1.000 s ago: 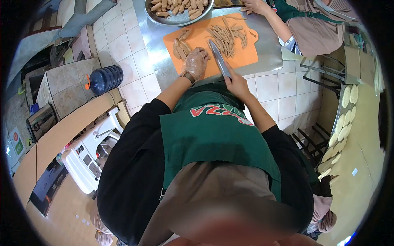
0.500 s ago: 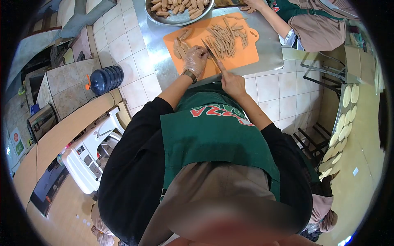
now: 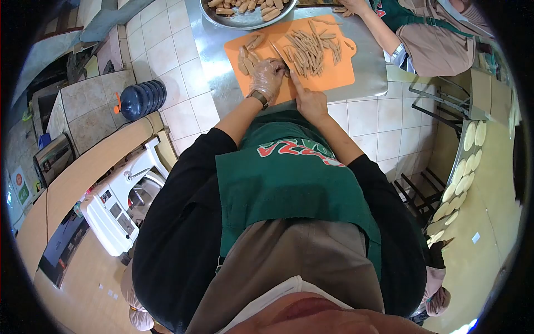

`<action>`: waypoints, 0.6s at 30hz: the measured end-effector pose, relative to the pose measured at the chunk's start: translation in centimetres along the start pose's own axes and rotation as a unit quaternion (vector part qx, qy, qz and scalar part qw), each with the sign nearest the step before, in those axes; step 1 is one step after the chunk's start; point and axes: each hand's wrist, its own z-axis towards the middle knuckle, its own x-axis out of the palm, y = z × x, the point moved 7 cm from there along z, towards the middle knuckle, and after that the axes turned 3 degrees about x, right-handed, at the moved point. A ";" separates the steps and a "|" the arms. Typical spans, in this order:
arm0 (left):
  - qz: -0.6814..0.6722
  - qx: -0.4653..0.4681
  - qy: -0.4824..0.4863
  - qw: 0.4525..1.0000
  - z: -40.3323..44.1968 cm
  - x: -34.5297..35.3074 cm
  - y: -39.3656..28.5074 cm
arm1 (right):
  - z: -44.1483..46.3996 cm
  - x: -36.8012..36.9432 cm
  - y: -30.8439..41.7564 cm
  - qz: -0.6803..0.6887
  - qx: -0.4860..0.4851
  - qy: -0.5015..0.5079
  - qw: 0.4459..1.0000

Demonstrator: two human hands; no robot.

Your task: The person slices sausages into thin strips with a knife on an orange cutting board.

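An orange cutting board (image 3: 346, 78) lies on the metal table, with a pile of thin sausage strips (image 3: 308, 53) on its right half. Several sausages (image 3: 243, 60) rest at the board's left side. My right hand (image 3: 311, 103) grips a knife (image 3: 280, 53), index finger stretched along it and the blade pointing away from me. Just left of the blade, my left hand (image 3: 266, 79), in a clear plastic glove, presses down on the board with bent fingers. Whatever sits under those fingertips is hidden.
A metal bowl of sausages (image 3: 261, 6) stands beyond the board on the metal table (image 3: 214, 67). Across at the right, a co-worker's arm (image 3: 381, 30) reaches over the table. A blue water jug (image 3: 143, 100) lies on the floor at left.
The whole view has shifted slightly, so the board and bowl appear a little to the right. The knife and both hands keep nearly the same places over the board.
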 end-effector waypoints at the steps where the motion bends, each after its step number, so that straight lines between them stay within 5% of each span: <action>1: -0.005 0.001 -0.008 1.000 -0.1 0.0 0.1 | -0.4 0.0 -0.1 0.000 -0.002 -0.001 1.000; 18: -0.009 0.020 -0.039 0.999 -0.3 0.6 0.8 | 0.8 -0.4 0.3 0.032 -0.023 -0.048 0.998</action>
